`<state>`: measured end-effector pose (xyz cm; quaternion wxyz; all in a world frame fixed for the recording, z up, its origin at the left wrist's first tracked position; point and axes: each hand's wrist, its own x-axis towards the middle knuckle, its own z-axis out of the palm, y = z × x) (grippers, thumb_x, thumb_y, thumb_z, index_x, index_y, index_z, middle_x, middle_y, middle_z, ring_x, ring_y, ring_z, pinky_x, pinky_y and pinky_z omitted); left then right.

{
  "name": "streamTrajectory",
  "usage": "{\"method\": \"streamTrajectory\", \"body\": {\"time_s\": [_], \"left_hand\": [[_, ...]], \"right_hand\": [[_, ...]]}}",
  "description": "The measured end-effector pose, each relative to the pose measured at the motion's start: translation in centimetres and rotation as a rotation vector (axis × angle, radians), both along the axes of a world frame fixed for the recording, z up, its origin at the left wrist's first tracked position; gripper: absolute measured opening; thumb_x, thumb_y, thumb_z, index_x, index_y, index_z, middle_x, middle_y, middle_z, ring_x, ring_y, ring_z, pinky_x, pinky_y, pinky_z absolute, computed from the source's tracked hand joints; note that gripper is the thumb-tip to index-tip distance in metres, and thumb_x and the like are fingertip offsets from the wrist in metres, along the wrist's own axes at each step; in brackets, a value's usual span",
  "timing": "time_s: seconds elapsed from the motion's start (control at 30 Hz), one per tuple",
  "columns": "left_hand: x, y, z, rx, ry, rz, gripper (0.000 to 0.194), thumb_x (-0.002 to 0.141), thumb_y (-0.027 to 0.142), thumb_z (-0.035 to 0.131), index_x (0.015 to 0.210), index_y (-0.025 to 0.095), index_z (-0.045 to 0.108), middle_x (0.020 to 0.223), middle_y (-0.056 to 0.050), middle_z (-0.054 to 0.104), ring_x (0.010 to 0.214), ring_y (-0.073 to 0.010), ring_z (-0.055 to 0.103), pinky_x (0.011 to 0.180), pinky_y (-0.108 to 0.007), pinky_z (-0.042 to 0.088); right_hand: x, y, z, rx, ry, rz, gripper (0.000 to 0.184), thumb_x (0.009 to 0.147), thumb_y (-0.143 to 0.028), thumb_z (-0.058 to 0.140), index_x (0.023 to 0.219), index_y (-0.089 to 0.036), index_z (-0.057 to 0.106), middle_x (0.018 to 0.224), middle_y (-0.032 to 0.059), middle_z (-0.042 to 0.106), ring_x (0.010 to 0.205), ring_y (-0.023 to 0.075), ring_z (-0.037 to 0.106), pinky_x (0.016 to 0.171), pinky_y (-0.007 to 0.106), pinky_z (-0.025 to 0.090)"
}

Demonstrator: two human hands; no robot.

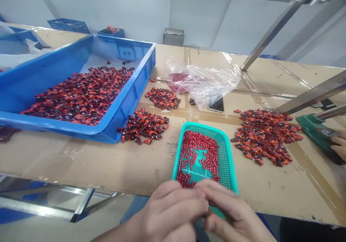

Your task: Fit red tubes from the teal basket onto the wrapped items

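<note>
My left hand [173,211] and my right hand [232,213] meet at the near end of a green plastic basket [227,162]. The fingers of both are curled and pressed together at the tips. What they pinch is hidden, apart from a trace of dark red between them. Inside the basket lie many small dark red tubes [198,141], with part of the mesh floor showing. Left of the basket is a pile of glossy red-and-black small parts [146,126], and another similar pile [163,98] lies just behind it.
A large blue crate [108,125] filled with red-and-black parts stands at left. Clear plastic bag [211,78] and phone [216,104] lie behind the basket. Right are a larger parts pile [267,135], metal posts [310,96], a green tool [310,126] and another person's hand [339,144].
</note>
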<state>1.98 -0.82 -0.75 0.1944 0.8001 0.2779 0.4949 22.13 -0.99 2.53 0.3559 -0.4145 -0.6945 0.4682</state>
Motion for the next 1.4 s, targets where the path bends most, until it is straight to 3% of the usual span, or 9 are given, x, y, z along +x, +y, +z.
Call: {"method": "streamTrajectory", "body": {"time_s": [0.07, 0.2, 0.37, 0.5, 0.63, 0.8, 0.97, 1.17, 1.4], "left_hand": [[-1.0, 2.8, -0.3, 0.167, 0.209, 0.086, 0.016, 0.103, 0.009, 0.054, 0.11, 0.019, 0.065, 0.112, -0.01, 0.082, 0.104, -0.0217, 0.078, 0.096, -0.035, 0.056], [-4.0, 6.9, -1.8, 0.046, 0.564, 0.498, 0.012, 0.101, 0.012, 0.055, 0.103, 0.02, 0.064, 0.105, -0.011, 0.078, 0.099, -0.028, 0.072, 0.087, -0.042, 0.051], [-6.5, 8.9, -3.6, -0.058, 0.611, 0.576, 0.016, 0.096, 0.008, 0.056, 0.09, 0.019, 0.065, 0.085, -0.009, 0.073, 0.083, -0.0291, 0.067, 0.076, -0.04, 0.047], [-6.4, 8.5, -3.5, -0.073, 0.463, 0.52, 0.014, 0.1, 0.013, 0.054, 0.099, 0.019, 0.067, 0.096, -0.01, 0.074, 0.091, -0.0285, 0.068, 0.084, -0.041, 0.049], [-5.6, 7.0, -2.3, -0.073, 0.265, 0.385, 0.019, 0.104, 0.014, 0.05, 0.111, 0.022, 0.065, 0.105, -0.006, 0.072, 0.1, -0.0213, 0.071, 0.09, -0.034, 0.056], [-4.0, 4.4, -1.1, -0.328, -0.047, 0.163, 0.013, 0.099, 0.015, 0.063, 0.106, 0.024, 0.068, 0.102, -0.004, 0.069, 0.095, -0.0175, 0.074, 0.081, -0.026, 0.062], [-2.9, 2.4, -0.7, -0.467, -0.272, 0.12, 0.017, 0.093, 0.01, 0.071, 0.097, 0.026, 0.068, 0.097, 0.001, 0.075, 0.092, -0.0127, 0.077, 0.083, -0.017, 0.063], [-2.4, 1.4, -0.2, -0.48, -0.333, 0.127, 0.021, 0.092, 0.01, 0.073, 0.099, 0.027, 0.065, 0.099, 0.002, 0.08, 0.092, -0.0137, 0.079, 0.081, -0.019, 0.066], [-1.9, 1.3, -0.2, -0.335, -0.267, 0.033, 0.022, 0.095, 0.005, 0.068, 0.106, 0.024, 0.062, 0.103, -0.002, 0.079, 0.096, -0.0137, 0.076, 0.087, -0.021, 0.064]], "right_hand": [[2.6, 0.8, -1.4, 0.199, -0.189, -0.152, 0.027, 0.105, -0.047, 0.056, 0.118, -0.029, 0.071, 0.103, 0.0085, 0.075, 0.091, 0.025, 0.075, 0.074, 0.032, 0.063], [10.5, 3.8, -5.2, 0.6, -0.817, -0.559, 0.045, 0.105, -0.058, 0.047, 0.113, -0.021, 0.071, 0.101, 0.0159, 0.073, 0.089, 0.0337, 0.072, 0.078, 0.048, 0.057], [15.8, 6.2, -7.5, 0.63, -1.111, -0.677, 0.051, 0.104, -0.055, 0.048, 0.097, -0.014, 0.077, 0.085, 0.0223, 0.069, 0.076, 0.0379, 0.065, 0.07, 0.053, 0.048], [12.1, 5.1, -5.9, 0.724, -1.039, -0.682, 0.049, 0.107, -0.05, 0.045, 0.119, -0.011, 0.071, 0.103, 0.023, 0.069, 0.096, 0.0394, 0.066, 0.081, 0.056, 0.053], [4.7, 3.1, -3.2, 0.588, -0.69, -0.152, 0.024, 0.105, -0.015, 0.051, 0.122, -0.021, 0.066, 0.11, 0.0114, 0.073, 0.1, 0.0248, 0.07, 0.082, 0.039, 0.061], [-0.9, 2.8, -2.2, 0.339, -0.88, 0.19, 0.034, 0.086, 0.007, 0.065, 0.11, -0.018, 0.069, 0.104, 0.0074, 0.072, 0.091, 0.024, 0.07, 0.077, 0.036, 0.064], [-1.5, 3.2, -2.9, 0.307, -0.942, 0.204, 0.03, 0.08, 0.013, 0.065, 0.092, -0.015, 0.067, 0.094, 0.0089, 0.069, 0.079, 0.0249, 0.069, 0.07, 0.04, 0.064], [-0.7, 2.7, -3.8, 0.263, -0.914, 0.171, 0.029, 0.087, 0.01, 0.059, 0.099, -0.015, 0.063, 0.096, 0.0088, 0.066, 0.085, 0.0251, 0.069, 0.072, 0.04, 0.063], [-0.7, 1.9, -0.8, 0.228, -0.165, -0.006, 0.023, 0.104, -0.006, 0.047, 0.112, -0.025, 0.057, 0.099, 0.0021, 0.062, 0.087, 0.0139, 0.065, 0.076, 0.025, 0.059]]}}
